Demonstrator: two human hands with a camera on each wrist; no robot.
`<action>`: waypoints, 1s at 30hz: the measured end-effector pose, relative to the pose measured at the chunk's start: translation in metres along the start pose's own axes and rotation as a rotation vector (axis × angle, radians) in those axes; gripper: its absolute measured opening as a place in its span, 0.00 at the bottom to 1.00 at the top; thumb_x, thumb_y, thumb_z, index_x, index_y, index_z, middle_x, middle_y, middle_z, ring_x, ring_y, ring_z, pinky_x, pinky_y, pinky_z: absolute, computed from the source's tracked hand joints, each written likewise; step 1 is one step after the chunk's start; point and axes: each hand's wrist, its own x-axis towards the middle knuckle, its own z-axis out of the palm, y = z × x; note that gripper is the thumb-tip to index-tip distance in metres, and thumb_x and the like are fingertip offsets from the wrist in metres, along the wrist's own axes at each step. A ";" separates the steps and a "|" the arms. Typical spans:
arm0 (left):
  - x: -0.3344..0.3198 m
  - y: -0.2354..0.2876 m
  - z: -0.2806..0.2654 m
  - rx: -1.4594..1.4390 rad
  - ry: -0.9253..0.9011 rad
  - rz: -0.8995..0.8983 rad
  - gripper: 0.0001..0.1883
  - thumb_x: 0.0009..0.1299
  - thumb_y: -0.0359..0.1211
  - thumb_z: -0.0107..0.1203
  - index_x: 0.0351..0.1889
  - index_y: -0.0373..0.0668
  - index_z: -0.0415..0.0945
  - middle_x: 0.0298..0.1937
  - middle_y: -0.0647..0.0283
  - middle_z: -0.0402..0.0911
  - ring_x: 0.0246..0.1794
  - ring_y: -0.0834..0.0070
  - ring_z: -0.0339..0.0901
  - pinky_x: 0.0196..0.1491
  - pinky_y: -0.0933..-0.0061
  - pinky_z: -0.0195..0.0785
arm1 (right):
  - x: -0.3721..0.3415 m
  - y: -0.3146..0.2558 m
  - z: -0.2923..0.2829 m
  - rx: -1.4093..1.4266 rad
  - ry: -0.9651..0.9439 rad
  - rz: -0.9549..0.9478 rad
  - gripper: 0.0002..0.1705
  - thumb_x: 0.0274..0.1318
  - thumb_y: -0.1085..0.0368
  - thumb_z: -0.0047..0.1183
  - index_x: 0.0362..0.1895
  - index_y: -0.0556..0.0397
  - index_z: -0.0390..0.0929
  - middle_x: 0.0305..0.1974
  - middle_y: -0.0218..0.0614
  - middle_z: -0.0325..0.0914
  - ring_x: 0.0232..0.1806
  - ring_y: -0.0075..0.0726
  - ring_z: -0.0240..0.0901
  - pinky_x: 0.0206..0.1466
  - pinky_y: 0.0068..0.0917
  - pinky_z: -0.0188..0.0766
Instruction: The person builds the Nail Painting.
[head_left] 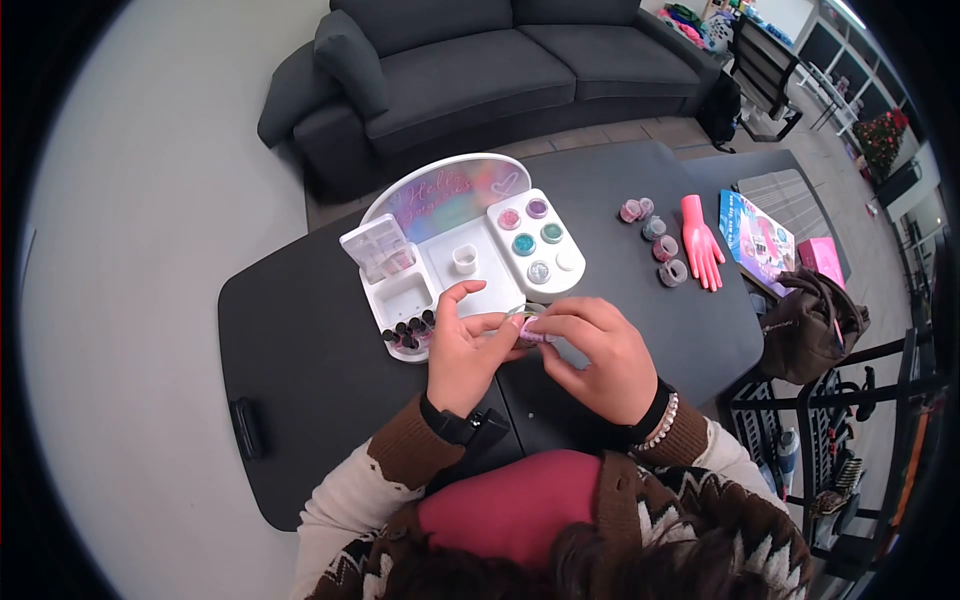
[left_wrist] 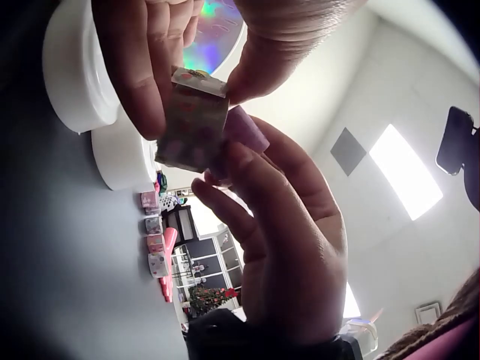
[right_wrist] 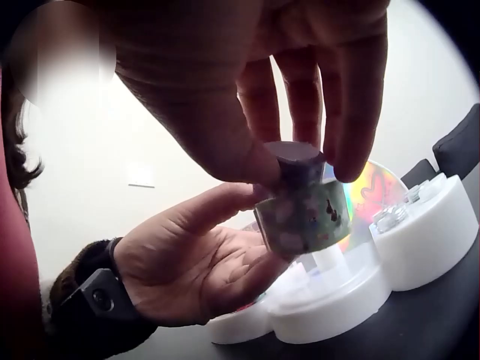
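Observation:
A small roll of translucent, patterned strip (right_wrist: pixel 304 221) is between both hands, with a purple inner piece (left_wrist: pixel 246 129) showing at one end. My left hand (head_left: pixel 462 352) pinches the strip between thumb and fingers. From the other side, my right hand (head_left: pixel 606 362) grips the purple piece with thumb and fingertips. Just beyond the hands stands a white vanity-style tray (head_left: pixel 450 292) with a shiny, curved back panel (head_left: pixel 450 200). On it are a small white cup (head_left: pixel 465 259), black-capped bottles (head_left: pixel 410 330) and round pots of glitter (head_left: pixel 524 244).
To the right on the dark table (head_left: pixel 320 320) are several small clear-and-pink rolls or jars (head_left: pixel 665 248), a pink model hand (head_left: pixel 702 243) and a colourful printed box (head_left: pixel 757 243). A brown bag (head_left: pixel 815 325) sits at the right edge. Behind stands a grey sofa (head_left: pixel 480 80).

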 end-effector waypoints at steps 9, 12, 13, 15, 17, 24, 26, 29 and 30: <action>0.000 -0.002 0.002 0.016 0.045 0.069 0.36 0.80 0.24 0.67 0.78 0.39 0.54 0.52 0.50 0.87 0.49 0.68 0.92 0.52 0.70 0.90 | 0.000 -0.005 0.003 0.107 -0.024 0.177 0.17 0.63 0.70 0.70 0.56 0.52 0.86 0.52 0.42 0.85 0.52 0.55 0.85 0.57 0.45 0.83; -0.002 0.001 0.003 0.041 0.026 0.087 0.37 0.81 0.23 0.65 0.80 0.41 0.52 0.54 0.48 0.87 0.52 0.66 0.92 0.55 0.64 0.91 | -0.003 -0.001 0.006 0.187 -0.024 0.215 0.17 0.65 0.70 0.70 0.56 0.52 0.86 0.52 0.42 0.85 0.51 0.54 0.86 0.54 0.43 0.84; -0.003 0.000 0.004 0.042 0.025 0.086 0.37 0.81 0.23 0.65 0.80 0.41 0.52 0.54 0.48 0.87 0.52 0.66 0.92 0.55 0.64 0.91 | -0.004 -0.001 0.007 0.222 -0.034 0.252 0.16 0.66 0.69 0.70 0.56 0.52 0.86 0.52 0.42 0.86 0.50 0.53 0.86 0.53 0.42 0.85; -0.002 -0.005 0.005 0.006 0.017 0.101 0.37 0.80 0.22 0.66 0.79 0.39 0.53 0.53 0.48 0.87 0.50 0.68 0.92 0.52 0.71 0.89 | -0.005 0.001 0.009 0.164 -0.026 0.219 0.18 0.66 0.69 0.71 0.58 0.52 0.86 0.52 0.42 0.86 0.49 0.51 0.87 0.51 0.41 0.86; -0.005 -0.004 0.006 0.005 0.013 0.099 0.37 0.80 0.22 0.65 0.79 0.39 0.53 0.53 0.48 0.87 0.50 0.68 0.92 0.52 0.71 0.88 | -0.003 -0.001 0.007 0.101 -0.013 0.185 0.19 0.65 0.68 0.72 0.59 0.52 0.86 0.53 0.42 0.87 0.48 0.50 0.87 0.50 0.40 0.86; -0.004 -0.001 0.005 0.016 0.013 0.049 0.36 0.82 0.24 0.63 0.81 0.41 0.52 0.55 0.47 0.88 0.54 0.65 0.91 0.58 0.60 0.90 | 0.030 0.057 -0.024 -0.149 0.223 0.280 0.20 0.68 0.61 0.70 0.61 0.50 0.86 0.57 0.41 0.88 0.53 0.51 0.86 0.55 0.42 0.84; -0.003 -0.001 0.005 0.004 0.006 0.030 0.35 0.83 0.25 0.62 0.81 0.41 0.52 0.56 0.48 0.88 0.55 0.64 0.91 0.59 0.58 0.89 | 0.040 0.119 -0.036 -0.453 0.174 0.257 0.16 0.63 0.71 0.68 0.55 0.50 0.88 0.55 0.39 0.89 0.56 0.52 0.82 0.64 0.45 0.79; -0.005 0.001 0.005 -0.006 -0.007 -0.012 0.34 0.84 0.28 0.61 0.81 0.42 0.52 0.57 0.48 0.88 0.56 0.63 0.91 0.60 0.56 0.89 | 0.053 0.194 -0.041 -0.653 -0.083 0.341 0.20 0.58 0.73 0.64 0.55 0.47 0.89 0.57 0.38 0.89 0.56 0.52 0.80 0.65 0.44 0.77; -0.005 0.003 0.005 -0.008 -0.009 -0.033 0.33 0.85 0.29 0.61 0.81 0.42 0.53 0.57 0.48 0.88 0.57 0.63 0.90 0.60 0.56 0.88 | 0.061 0.200 -0.044 -0.679 -0.214 0.406 0.20 0.57 0.73 0.64 0.55 0.47 0.89 0.58 0.38 0.89 0.55 0.52 0.80 0.65 0.45 0.77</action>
